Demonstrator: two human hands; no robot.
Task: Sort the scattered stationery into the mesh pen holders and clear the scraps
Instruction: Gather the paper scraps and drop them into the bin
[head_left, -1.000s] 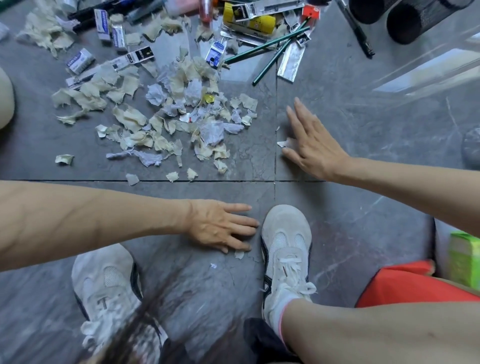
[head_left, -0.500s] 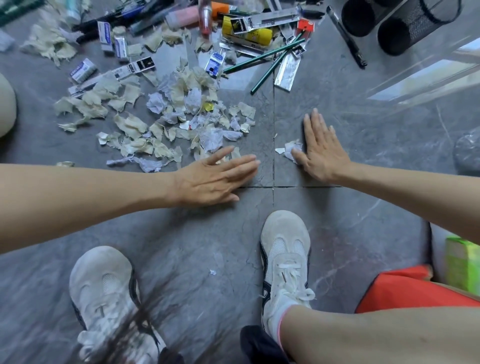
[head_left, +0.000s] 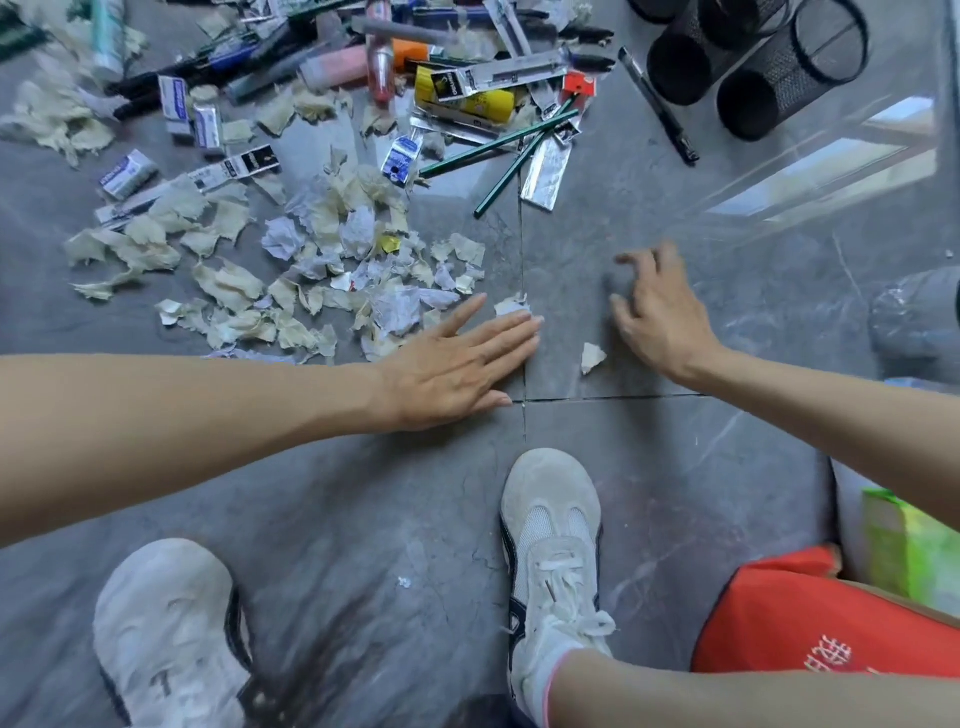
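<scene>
Left hand: You laid your left hand flat on the grey stone-tiled floor, just beyond the corner where four tiles met. Its fingers were straight and pressed close together, their tips touching a small white torn paper scrap on the tile joint.
Right hand: Your right hand was over the far right tile with its fingers bent and spread. It was blurred, so I cannot tell whether they pinched anything.
Loose scrap: A cream torn paper piece lay just beside your right wrist.
Scrap pile: The heap of torn cream and white paper scraps covered the far left tile, reaching your left hand.
Stationery: Two green pencils, a yellow packet, white sleeved erasers and assorted pens lay mixed beyond the heap. A black pen lay apart, nearer the holders.
Holders: The black mesh pen holders were grouped toward the far right corner.
Feet: Your white shoes were planted on the near tiles.
</scene>
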